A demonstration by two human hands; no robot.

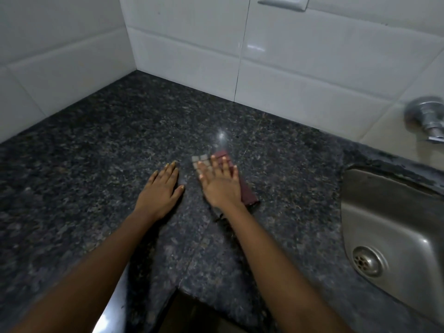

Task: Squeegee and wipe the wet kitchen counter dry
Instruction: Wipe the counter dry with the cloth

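A dark speckled granite counter [101, 150] fills the view and meets white tiled walls in a corner. My right hand [219, 182] lies flat, fingers spread, pressing a folded maroon and grey checked cloth [247, 193] onto the counter near its middle. Most of the cloth is hidden under the palm; its checked corner [200, 159] and maroon edge stick out. My left hand [161, 188] rests flat on the bare counter just left of the cloth, fingers together, holding nothing. No squeegee is in view.
A steel sink [394, 236] with a round drain [367, 260] is set into the counter at the right. A metal tap fitting [427, 118] projects from the right wall. A wall socket [281, 1] sits at the top. The counter's front edge [192, 294] has a notch below.
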